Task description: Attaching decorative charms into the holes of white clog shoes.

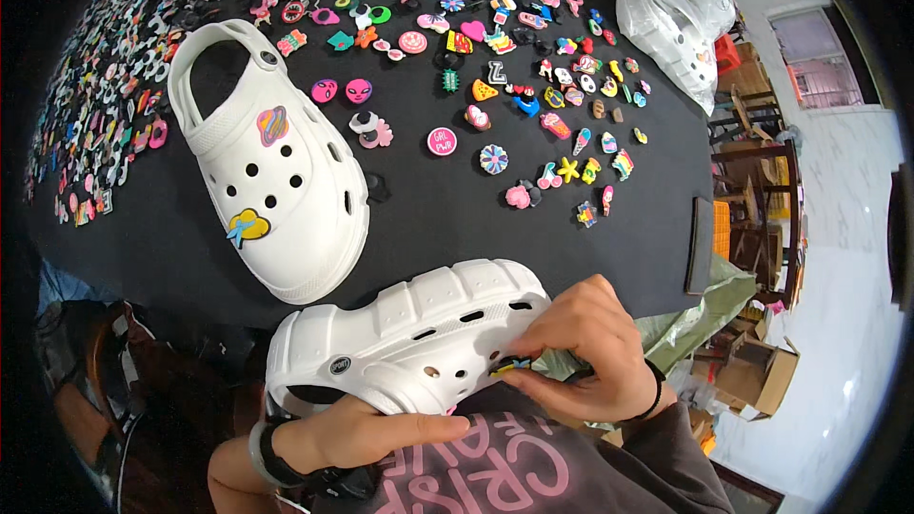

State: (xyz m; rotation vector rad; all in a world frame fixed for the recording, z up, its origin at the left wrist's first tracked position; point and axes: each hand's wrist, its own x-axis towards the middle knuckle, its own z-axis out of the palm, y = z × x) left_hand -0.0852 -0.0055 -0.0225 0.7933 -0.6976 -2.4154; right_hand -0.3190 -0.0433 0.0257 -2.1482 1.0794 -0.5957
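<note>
My left hand (367,433) holds a white clog shoe (409,324) from below, tipped on its side at the near table edge. My right hand (586,347) grips the shoe's toe end and presses a small dark butterfly-shaped charm (511,365) against its holes with the fingertips. A second white clog (276,167) lies flat on the black table (428,219) to the left, carrying a pink-and-purple charm (272,124) and a yellow cloud-shaped charm (248,226).
Many small colourful shoe charms (533,95) are spread over the far and left parts of the table. Plastic-wrapped white clogs (671,19) lie at the far right corner. Wooden chairs (757,190) and cardboard boxes (762,371) stand to the right on a white floor.
</note>
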